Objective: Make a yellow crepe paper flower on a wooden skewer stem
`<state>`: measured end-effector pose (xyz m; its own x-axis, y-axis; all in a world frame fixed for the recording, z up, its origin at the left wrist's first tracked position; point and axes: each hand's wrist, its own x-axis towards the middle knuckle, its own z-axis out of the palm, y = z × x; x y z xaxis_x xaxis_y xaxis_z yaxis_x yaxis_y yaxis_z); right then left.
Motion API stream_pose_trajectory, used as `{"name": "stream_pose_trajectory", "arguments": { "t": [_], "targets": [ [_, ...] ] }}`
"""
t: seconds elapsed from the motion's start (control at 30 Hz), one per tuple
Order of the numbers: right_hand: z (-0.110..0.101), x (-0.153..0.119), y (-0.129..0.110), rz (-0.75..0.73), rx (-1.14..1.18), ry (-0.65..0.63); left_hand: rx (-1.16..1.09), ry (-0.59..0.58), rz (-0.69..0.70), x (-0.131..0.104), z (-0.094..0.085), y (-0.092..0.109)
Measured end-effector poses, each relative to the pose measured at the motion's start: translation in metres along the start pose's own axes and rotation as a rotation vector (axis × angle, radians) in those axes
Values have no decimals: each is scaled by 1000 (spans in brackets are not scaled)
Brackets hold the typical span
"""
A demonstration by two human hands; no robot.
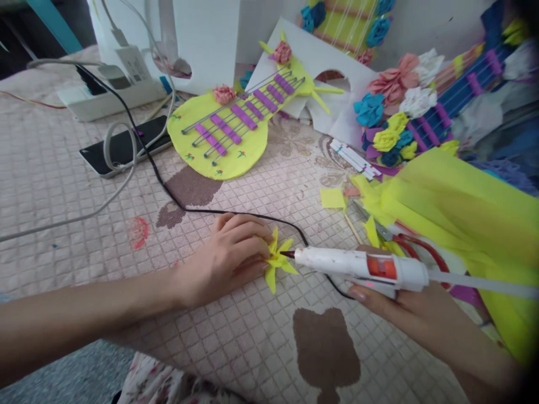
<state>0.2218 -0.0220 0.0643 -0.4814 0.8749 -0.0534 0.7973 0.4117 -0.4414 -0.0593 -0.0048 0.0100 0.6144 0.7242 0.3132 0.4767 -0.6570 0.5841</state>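
Observation:
With its fingers closed at the left edge of a yellow paper flower [276, 262], my left hand [233, 252] keeps the flower low over the tablecloth. The flower has several pointed petals. My right hand [404, 314] grips a white hot glue gun [337, 261] with a red window and a clear glue stick [480, 283] sticking out of its rear. The gun's dark nozzle points left, at the middle of the flower; whether it touches cannot be made out. A black cord [236, 212] runs from below the gun across the table, passing behind my left hand.
A yellow paper guitar [252, 137] with purple strips lies beyond my hands. At left are a phone [95, 154] and a white power strip [80, 104] with cables. Yellow crepe paper [446, 179] and red-handled scissors [421, 247] lie right, below a blue paper guitar [463, 104] with paper flowers.

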Motion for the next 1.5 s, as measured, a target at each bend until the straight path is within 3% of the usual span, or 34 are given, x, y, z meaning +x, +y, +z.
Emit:
{"name": "stream_pose_trajectory", "arguments": {
  "t": [0.37, 0.7, 0.97, 1.2, 1.33, 1.5],
  "targets": [
    [10, -14, 8, 104, 11, 61, -34, 51, -152, 2, 7, 2],
    [14, -15, 3, 100, 5, 134, 19, 71, -173, 2, 11, 5],
    [14, -9, 0, 179, -43, 321, 45, 87, -143, 6, 18, 5],
    [13, 32, 14, 300, 22, 491, 80, 171, -103, 0, 11, 9],
    [16, 79, 29, 202, 28, 584, 101, 211, -100, -7, 7, 3],
    [26, 140, 41, 210, -36, 657, 84, 248, -114, -8, 9, -4]
  ]
}}
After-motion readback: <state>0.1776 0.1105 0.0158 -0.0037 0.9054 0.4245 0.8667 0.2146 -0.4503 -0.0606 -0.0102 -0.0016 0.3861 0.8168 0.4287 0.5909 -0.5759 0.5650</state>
